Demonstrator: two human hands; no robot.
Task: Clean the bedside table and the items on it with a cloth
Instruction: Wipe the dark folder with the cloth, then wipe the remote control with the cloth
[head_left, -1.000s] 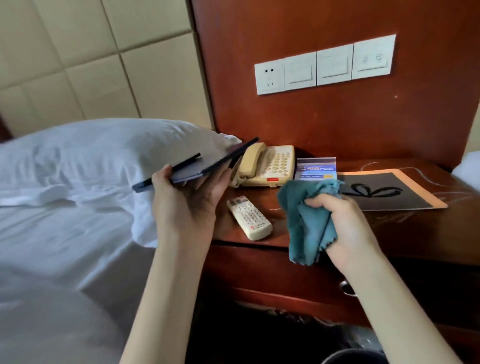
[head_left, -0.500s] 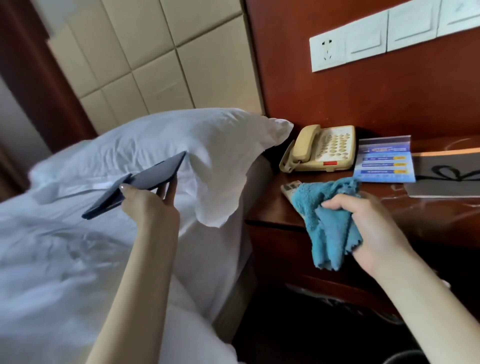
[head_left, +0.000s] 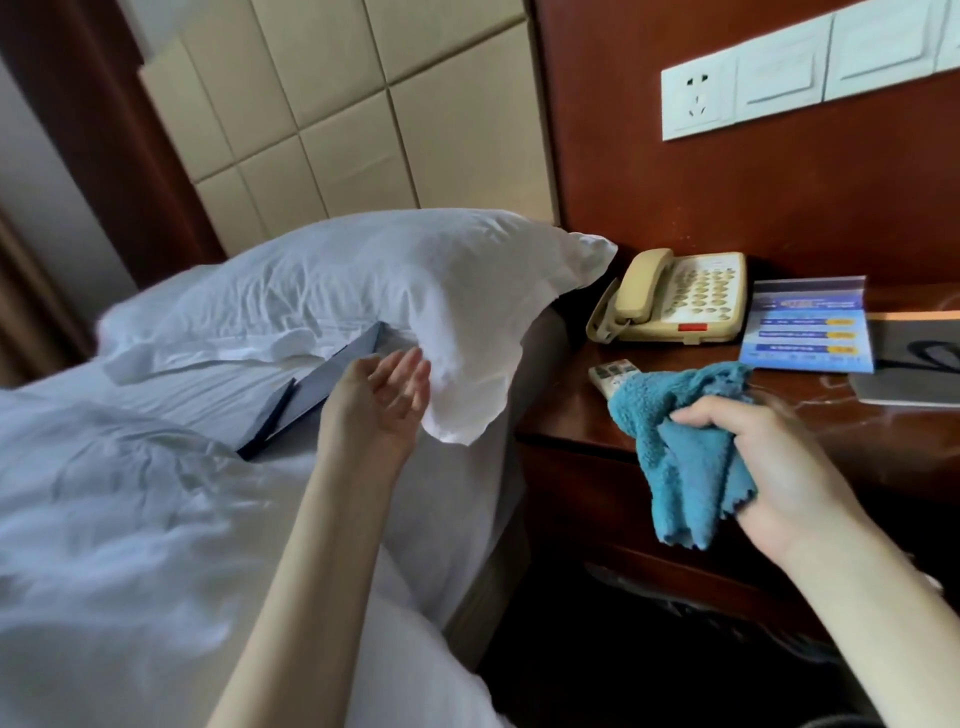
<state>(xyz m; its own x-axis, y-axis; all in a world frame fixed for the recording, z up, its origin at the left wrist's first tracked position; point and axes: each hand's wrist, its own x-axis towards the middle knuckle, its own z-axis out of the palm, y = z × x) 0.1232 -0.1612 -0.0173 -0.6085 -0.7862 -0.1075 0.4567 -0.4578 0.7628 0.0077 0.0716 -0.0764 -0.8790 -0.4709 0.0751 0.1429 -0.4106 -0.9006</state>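
Observation:
My right hand grips a bunched blue cloth over the front left corner of the dark wooden bedside table. The cloth covers part of a white remote control. On the table stand a cream telephone, a blue printed card and a dark folder with an orange edge. My left hand hovers open above the bed, palm up, beside a dark flat folder that lies on the sheet against the pillow.
A white pillow overhangs the bed edge next to the table. White bedding fills the left. A padded beige headboard and a wooden wall panel with a socket and switches rise behind.
My left hand carried the dark folder from the table side to the bed, laid it down by the pillow and let go. The view swung left; my right hand kept the cloth.

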